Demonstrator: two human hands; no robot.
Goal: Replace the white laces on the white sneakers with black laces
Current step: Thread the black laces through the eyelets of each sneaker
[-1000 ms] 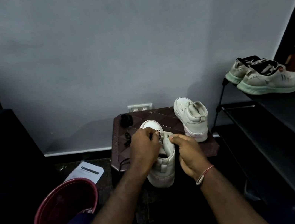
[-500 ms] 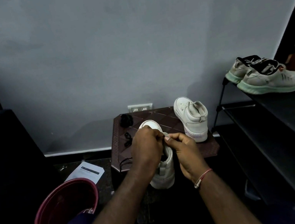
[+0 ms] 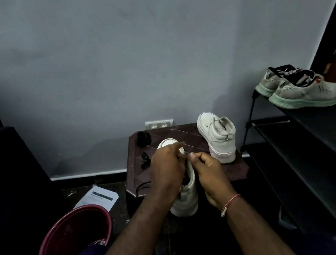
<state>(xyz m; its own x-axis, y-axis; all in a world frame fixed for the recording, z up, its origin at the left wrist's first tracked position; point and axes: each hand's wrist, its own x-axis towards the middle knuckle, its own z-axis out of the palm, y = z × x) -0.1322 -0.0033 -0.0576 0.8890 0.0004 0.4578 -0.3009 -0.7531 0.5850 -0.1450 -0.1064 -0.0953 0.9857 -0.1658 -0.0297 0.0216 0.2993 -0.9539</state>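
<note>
1. Surface [image 3: 232, 172]: dark patterned top, carrying both sneakers and the spare laces.
2. Far sneaker [image 3: 218, 139]: standing upright at the back right of the surface, heel facing the camera. White high-top, chunky sole, no lace showing.
3. Near sneaker [image 3: 182, 194]: sitting between the hands at the front edge, toe pointing at the wall, heel reaching past the edge. I'm judging it light, with a stiff sole and a soft, foldable upper. Best held by the heel or sidewall, keeping the eyelets free. Same white high-top.
4. Left hand [image 3: 167, 169] and right hand [image 3: 207, 169]: fingers [image 3: 198, 157] curling in and pinching at the tongue/eyelet area of the near sneaker. Possibly a lace end in the pinch; too small to confirm.
5. Black laces [image 3: 145, 161]: lying left of the near sneaker. Thin, limp, and likely to be slipping around; best pinched at the stiff tip for threading.
</note>
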